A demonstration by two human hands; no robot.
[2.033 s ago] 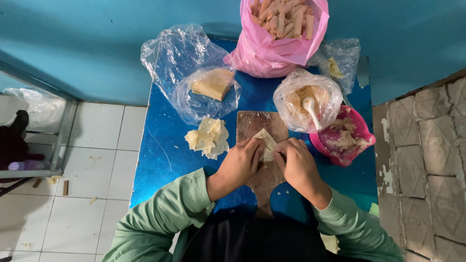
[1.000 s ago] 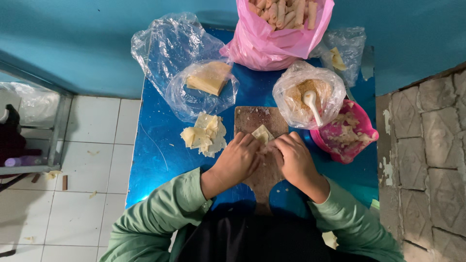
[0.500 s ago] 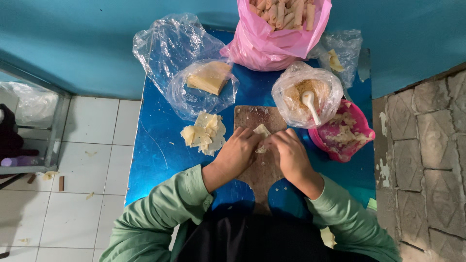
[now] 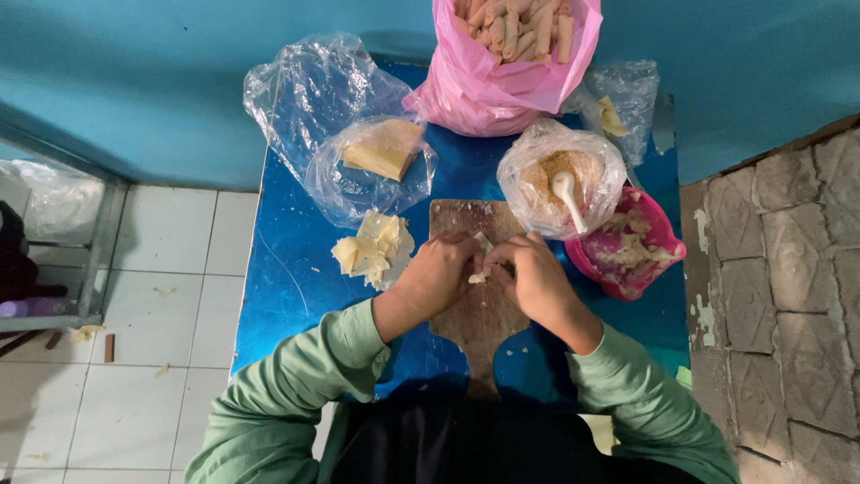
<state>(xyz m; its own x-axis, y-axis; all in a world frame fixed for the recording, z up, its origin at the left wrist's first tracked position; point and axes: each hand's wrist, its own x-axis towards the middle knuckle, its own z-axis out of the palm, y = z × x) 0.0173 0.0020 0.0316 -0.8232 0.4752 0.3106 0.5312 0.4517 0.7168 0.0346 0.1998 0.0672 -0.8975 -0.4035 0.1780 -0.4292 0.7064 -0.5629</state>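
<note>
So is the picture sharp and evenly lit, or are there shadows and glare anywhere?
Head view: mostly sharp, under soft, even light. The blue table shows a faint sheen and a dark shadow at its near edge by the person's body. The clear plastic bag catches pale highlights. Both the left hand and right hand look crisp over the wooden board; wall edges bow slightly.

Pale folded wrapper (image 4: 479, 260) on the wooden board (image 4: 479, 309), between both hands.
</note>
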